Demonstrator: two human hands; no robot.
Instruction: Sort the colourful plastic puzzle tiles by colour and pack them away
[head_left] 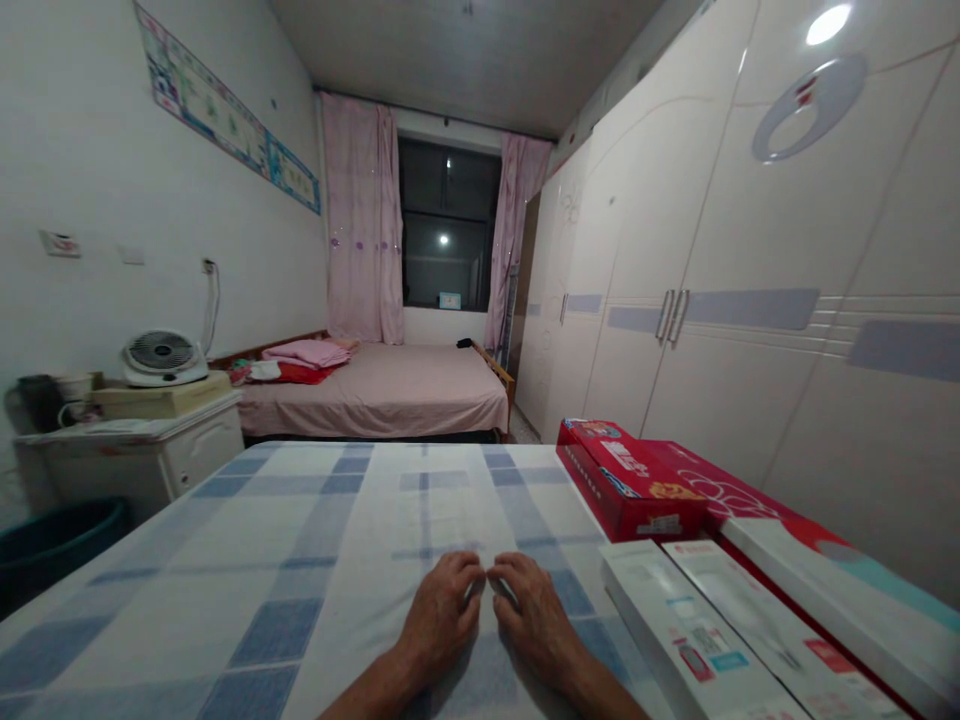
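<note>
Left hand (444, 603) and right hand (531, 605) look empty, half-curled over the surface (352, 560). Handling seems unstarted; grasping calls for uncurling.

The person's left hand (444, 605) and right hand (531, 608) side by side on a cloth (360, 620), boxes (626, 480) lying to their right, a bed (405, 385) beyond the cloth, a window (442, 250) behind the bed, a wardrobe (720, 385) along the right, a cabinet (206, 440) at left.

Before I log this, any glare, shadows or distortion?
Head view: glare high on the wardrobe, bright spot in the window; same view, soft shadows beneath the left hand and right hand; same view, wardrobe looks stretched toward the right edge.
</note>
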